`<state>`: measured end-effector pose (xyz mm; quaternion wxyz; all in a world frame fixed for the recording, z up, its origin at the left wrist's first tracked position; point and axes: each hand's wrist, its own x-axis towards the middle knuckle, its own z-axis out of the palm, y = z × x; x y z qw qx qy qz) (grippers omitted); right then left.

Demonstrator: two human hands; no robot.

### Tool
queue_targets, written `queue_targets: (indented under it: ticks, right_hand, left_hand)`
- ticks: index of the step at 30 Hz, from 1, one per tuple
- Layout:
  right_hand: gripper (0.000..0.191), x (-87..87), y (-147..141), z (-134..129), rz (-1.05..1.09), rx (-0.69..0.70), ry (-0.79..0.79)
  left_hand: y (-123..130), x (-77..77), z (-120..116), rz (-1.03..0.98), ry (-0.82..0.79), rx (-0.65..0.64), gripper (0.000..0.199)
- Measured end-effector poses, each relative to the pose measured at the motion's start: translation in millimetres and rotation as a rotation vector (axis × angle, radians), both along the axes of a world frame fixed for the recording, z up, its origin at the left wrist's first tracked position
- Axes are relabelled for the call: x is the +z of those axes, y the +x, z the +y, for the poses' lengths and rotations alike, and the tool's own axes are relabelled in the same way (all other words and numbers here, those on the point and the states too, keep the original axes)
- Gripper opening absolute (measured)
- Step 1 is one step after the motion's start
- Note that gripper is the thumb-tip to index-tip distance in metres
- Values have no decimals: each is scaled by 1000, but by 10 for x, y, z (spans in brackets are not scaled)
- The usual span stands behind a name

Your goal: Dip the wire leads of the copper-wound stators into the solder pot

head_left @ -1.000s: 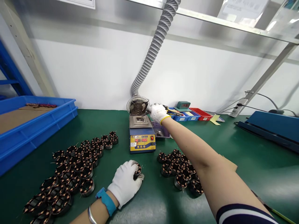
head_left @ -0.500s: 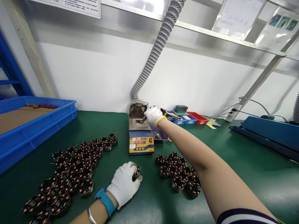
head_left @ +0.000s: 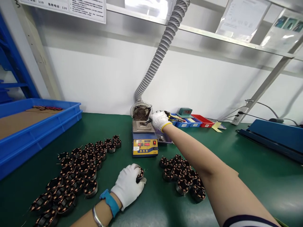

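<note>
My left hand [head_left: 129, 186], in a white glove, is closed around a ring-shaped motor stator [head_left: 140, 175] with copper windings, held at the green tabletop. My right hand [head_left: 160, 120], also gloved, is at the solder pot [head_left: 145, 147], its fingers closed on a small dark tool [head_left: 148, 121]. The tool's tip reaches over the pot's square opening [head_left: 143, 124]; whether it touches the solder cannot be made out. Many similar stators [head_left: 79, 171] stand to the left of my left hand. A smaller cluster of stators [head_left: 182, 173] lies beneath my right forearm.
Behind the pot, a round fume inlet [head_left: 141, 112] joins a grey hose [head_left: 163, 47]. A purple tray [head_left: 167, 138] sits right of it, then blue bins [head_left: 194, 122] and a red bin [head_left: 202, 121]. At left is a blue crate [head_left: 59, 121]; at right, a blue machine [head_left: 272, 135].
The view has shifted slightly, so the scene sits a little further right. My right hand and its tool have eased slightly right over the pot. My left hand keeps its hold on the stator.
</note>
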<state>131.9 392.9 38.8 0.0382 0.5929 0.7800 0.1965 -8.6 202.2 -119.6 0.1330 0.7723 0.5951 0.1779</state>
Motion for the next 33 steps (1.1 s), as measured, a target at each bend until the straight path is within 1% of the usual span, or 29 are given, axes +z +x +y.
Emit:
queue_targets:
  ticks: [7,14,19,23,30,33]
  right_hand:
    - [35,-16,114,-108,55,-37,8]
    - [33,-91,181,-231,179,-52,-24]
    - [35,-139,238,-253,258,-84,8]
    - [34,-145,197,-258,282,-108,-12]
    - [33,-14,44,-294,273,-145,-15]
    - [32,3,-26,-292,279,-151,-39]
  left_hand:
    - [10,-12,-5,-12,25,11,15]
    - [9,-19,-3,-16,24,11,14]
    - [17,-5,-7,-4,12,11,16]
    - [18,2,-9,-6,16,9,17]
    - [20,22,-9,-16,13,8,18]
    - [27,39,-11,-23,0,9,19]
